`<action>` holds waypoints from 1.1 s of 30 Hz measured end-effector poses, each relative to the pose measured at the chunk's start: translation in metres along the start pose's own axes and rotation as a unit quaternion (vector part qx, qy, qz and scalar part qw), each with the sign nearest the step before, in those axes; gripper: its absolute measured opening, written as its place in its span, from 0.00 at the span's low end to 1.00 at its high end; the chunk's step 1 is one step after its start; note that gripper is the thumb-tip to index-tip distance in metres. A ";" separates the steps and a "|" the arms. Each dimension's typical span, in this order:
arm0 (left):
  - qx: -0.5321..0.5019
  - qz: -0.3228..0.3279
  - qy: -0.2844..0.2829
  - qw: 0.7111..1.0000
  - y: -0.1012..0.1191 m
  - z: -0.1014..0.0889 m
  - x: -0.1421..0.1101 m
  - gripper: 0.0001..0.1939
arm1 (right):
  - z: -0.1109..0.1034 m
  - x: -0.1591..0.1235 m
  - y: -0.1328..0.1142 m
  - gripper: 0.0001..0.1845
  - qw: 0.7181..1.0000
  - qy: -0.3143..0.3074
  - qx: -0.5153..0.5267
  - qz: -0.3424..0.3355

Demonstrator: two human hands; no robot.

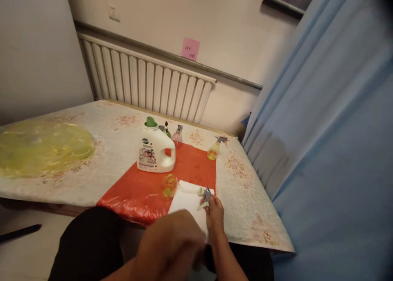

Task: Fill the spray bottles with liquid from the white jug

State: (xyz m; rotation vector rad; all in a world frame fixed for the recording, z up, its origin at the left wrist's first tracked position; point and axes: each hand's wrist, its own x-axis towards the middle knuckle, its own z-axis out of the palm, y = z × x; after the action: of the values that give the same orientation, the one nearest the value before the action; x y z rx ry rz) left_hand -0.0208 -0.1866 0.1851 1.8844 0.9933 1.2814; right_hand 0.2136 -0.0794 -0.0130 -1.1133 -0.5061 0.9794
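My right hand [215,215] is closed on a grey and white spray bottle trigger head [207,196], held over a white sheet [186,201]. A thin pale tube seems to run left from its collar. Just left of the sheet is a clear yellow bottle [168,186] with no spray head on it. My left hand [172,242] is raised close to the camera, left of my right hand. Motion blurs it, and its fingers cannot be made out. Behind the clear bottle stands a big white jug [155,150] with green in its mouth.
A red plastic sheet [129,201] lies on the flowered tablecloth [242,191]. A yellow spray bottle [214,150] stands back right, a pink spray bottle [177,137] behind the jug, beside another partly hidden one. Yellow plastic [46,148] lies left; a blue curtain [325,129] hangs right.
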 end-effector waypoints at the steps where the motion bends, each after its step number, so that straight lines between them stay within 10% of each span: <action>1: 0.004 -0.005 0.010 1.000 -0.016 0.002 0.012 0.11 | 0.000 -0.001 -0.001 0.19 1.000 0.000 -0.003 -0.001; 6: 0.073 -0.085 0.122 0.986 -0.127 0.006 0.044 0.18 | 0.000 -0.004 -0.003 0.19 1.000 0.006 -0.030 0.000; 11: 0.078 -0.110 0.099 0.986 -0.196 0.013 0.046 0.41 | -0.003 -0.002 -0.001 0.19 0.999 0.014 -0.040 0.010; 33: 0.091 -0.081 0.050 0.991 -0.229 0.032 0.052 0.40 | -0.014 -0.010 -0.002 0.20 0.991 -0.010 -0.130 -0.019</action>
State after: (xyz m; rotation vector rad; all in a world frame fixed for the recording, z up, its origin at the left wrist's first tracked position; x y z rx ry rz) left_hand -0.0305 -0.0294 0.0083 1.8444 1.3274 1.2352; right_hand 0.2199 -0.0951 -0.0150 -1.3220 -0.6828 0.9095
